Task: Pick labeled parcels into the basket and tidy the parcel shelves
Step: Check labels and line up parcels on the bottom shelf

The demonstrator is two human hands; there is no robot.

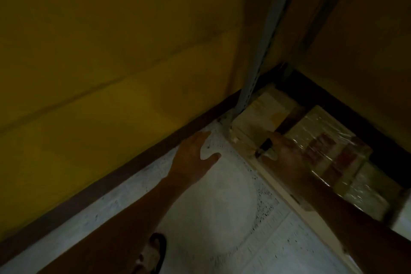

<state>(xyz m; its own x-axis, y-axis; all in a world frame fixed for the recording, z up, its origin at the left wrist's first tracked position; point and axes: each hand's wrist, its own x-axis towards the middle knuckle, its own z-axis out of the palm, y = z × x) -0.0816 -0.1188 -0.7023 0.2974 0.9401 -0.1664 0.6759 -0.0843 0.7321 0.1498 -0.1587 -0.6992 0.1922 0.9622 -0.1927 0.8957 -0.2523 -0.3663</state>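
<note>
Parcels: wrapped parcel and plain box on low shelf, far right. Right hand at the wrapped parcel's left end; grip unclear in the dimness. Left hand spread, holding nothing, above floor. Basket unseen; picking judged barely begun.

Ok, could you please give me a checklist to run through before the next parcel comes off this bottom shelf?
1. Left hand free: it is open over the floor and holds nothing. Ok.
2. Right hand grip: it reaches the front of the plastic-wrapped parcel, but blur hides the fingers. Cannot tell.
3. Label readable: the picture is too dark and blurred. Cannot tell.
4. Basket within reach: none is in view. Cannot tell.
5. Neighbouring plain box out of the way: it sits beside the wrapped parcel with a dark gap between them. Ok.
</note>
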